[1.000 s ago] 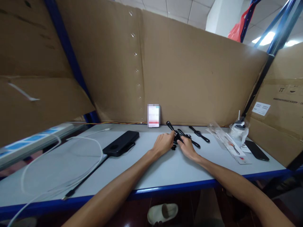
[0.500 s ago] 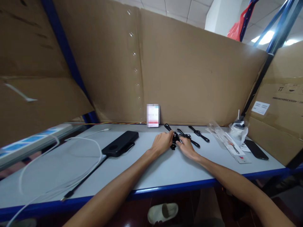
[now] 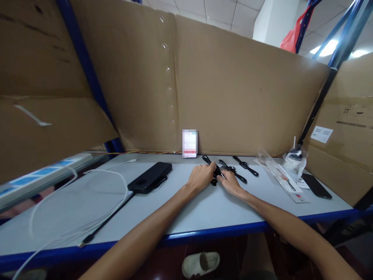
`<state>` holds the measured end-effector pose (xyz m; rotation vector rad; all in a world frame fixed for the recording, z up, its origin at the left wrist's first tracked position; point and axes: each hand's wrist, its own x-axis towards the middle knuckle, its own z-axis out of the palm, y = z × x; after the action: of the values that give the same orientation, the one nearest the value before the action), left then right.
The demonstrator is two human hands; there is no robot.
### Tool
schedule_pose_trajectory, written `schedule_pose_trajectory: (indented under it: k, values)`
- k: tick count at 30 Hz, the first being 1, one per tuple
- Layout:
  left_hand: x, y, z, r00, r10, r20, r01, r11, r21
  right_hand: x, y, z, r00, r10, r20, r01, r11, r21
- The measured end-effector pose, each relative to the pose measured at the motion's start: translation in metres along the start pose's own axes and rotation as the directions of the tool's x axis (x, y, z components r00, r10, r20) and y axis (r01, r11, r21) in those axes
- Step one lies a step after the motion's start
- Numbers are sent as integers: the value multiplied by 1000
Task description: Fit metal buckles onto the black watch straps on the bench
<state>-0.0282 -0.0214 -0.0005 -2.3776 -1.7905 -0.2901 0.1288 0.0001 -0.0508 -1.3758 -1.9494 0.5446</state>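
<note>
Both my hands meet on a black wristwatch lying on the grey table, near the cardboard back wall. My left hand curls its fingers round the watch's left side. My right hand pinches it from the right, fingers closed. The watch's strap end sticks out beyond my fingers toward the wall. Two more black watches lie flat just to the right, one beside my right hand and another farther right.
A black power bank with a black cable and a looping white cable lie on the left. A small white card leans on the cardboard wall. Clear plastic packets and a black phone lie at the right.
My hands stay on the watch and have shifted only slightly; the strap end now lies a little lower toward the table.
</note>
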Motion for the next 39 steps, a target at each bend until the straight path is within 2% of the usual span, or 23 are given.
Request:
schedule_pose_trajectory:
  k: [6,11,15,20,26,29,31,35,39]
  values:
    - [1,0,1,999,-38,1,38,997,-66,-1,-1,-4,1000,18,-1,-18,998,66]
    - [-1,6,4,997,73,18,-72,996,-49,1,1,-6,1000,24,-1,-24,980,196]
    - [-2,5,2,995,100,20,-100,995,3,2,0,-5,999,23,35,-28,990,137]
    - [0,2,-2,1000,22,-15,-23,1000,-21,2,0,-3,999,35,37,-37,998,45]
    - [5,0,3,995,-101,5,100,982,-157,1,2,-2,1000,24,16,-25,997,79]
    - [7,0,7,992,-122,31,126,969,-212,1,2,-3,999,25,26,-27,993,118]
    - [7,1,8,995,-95,35,100,974,-204,1,2,-4,999,29,26,-33,986,162]
    - [3,3,8,999,28,36,-23,992,-122,1,1,-6,999,39,18,-42,974,221]
    - [1,3,5,997,80,14,-80,996,-33,3,-1,-5,999,36,38,-40,990,134]
